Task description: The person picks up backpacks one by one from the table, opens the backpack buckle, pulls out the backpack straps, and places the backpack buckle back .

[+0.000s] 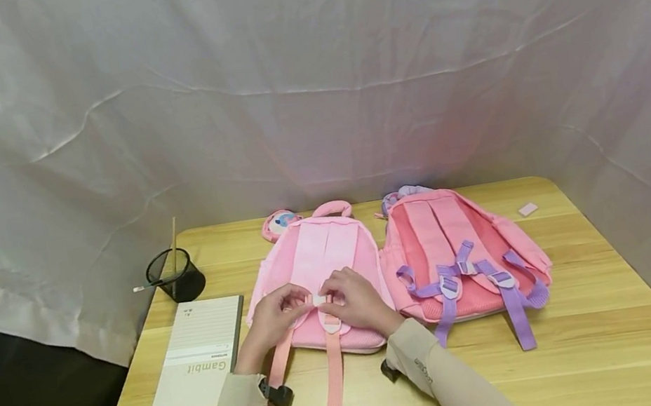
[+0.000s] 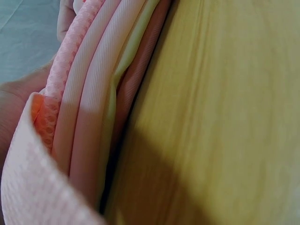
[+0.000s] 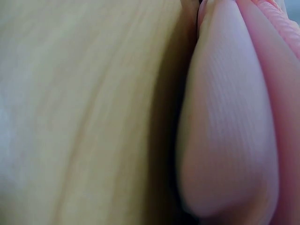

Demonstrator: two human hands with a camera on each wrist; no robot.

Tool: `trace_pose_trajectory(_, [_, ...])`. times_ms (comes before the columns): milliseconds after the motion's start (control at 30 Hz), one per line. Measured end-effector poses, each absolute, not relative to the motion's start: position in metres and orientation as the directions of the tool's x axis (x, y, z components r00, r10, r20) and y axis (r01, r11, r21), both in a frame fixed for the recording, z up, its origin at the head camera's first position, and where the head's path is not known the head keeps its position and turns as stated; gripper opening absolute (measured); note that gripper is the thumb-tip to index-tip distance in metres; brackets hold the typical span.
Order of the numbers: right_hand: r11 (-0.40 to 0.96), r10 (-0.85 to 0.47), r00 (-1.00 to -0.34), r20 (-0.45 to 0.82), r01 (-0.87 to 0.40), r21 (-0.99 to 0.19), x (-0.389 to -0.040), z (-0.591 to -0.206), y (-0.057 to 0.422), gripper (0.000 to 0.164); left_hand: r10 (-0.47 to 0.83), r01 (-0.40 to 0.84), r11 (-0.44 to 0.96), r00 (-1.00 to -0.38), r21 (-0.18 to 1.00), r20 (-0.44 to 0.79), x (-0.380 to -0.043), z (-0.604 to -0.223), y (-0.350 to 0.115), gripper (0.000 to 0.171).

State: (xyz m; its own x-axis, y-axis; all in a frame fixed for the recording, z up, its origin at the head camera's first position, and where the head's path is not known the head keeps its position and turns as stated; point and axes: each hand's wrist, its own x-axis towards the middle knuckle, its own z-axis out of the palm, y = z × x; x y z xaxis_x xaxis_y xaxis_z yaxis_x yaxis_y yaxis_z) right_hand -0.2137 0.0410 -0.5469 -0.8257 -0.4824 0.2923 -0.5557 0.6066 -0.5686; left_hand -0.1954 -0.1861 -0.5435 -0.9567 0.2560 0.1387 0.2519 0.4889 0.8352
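Observation:
A light pink backpack lies on the table, its back panel and straps facing up. Over its lower part, my left hand and my right hand pinch opposite ends of a small white buckle on a pink strap, thumbs and forefingers close together. One webbing strap hangs from a white slider toward the table's front. In the left wrist view, the backpack's layered side and a wide strap fill the left, partly covering the hand. The right wrist view shows a pink padded edge, with the fingers hidden.
A coral backpack with purple straps, its white buckle between them, lies against the right side. Left stand a notebook and a black mesh pen cup holding brushes. A small pale eraser-like block lies far right.

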Motion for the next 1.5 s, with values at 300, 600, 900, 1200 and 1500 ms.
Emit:
trace_pose_trajectory(300, [0.603,-0.488,-0.827,0.281,-0.551,-0.576,-0.2121,-0.544,0.0409,0.018,0.26,0.247,0.512,-0.957,0.823,0.126,-0.1956,-0.5449,-0.1863,0.02])
trace_pose_trajectory(600, [0.603,-0.495,-0.822,0.282,-0.559,-0.569,-0.2117,-0.5427,0.041,0.017,0.261,0.266,0.53,-0.955,0.805,0.143,-0.1963,-0.545,-0.1857,0.019])
trace_pose_trajectory(900, [0.607,-0.503,-0.818,0.278,-0.564,-0.561,-0.2131,-0.5441,0.0407,0.016,0.267,0.275,0.539,-0.952,0.796,0.148,-0.1962,-0.545,-0.1856,0.019])
trace_pose_trajectory(1200, [0.598,-0.516,-0.813,0.271,-0.568,-0.566,-0.2142,-0.5462,0.041,0.016,0.261,0.27,0.548,-0.954,0.792,0.146,-0.1938,-0.5444,-0.1847,0.019])
trace_pose_trajectory(1500, [0.557,-0.512,-0.809,0.289,-0.569,-0.604,-0.214,-0.5454,0.0442,0.014,0.249,0.269,0.518,-0.956,0.812,0.158,-0.194,-0.5461,-0.1858,0.019])
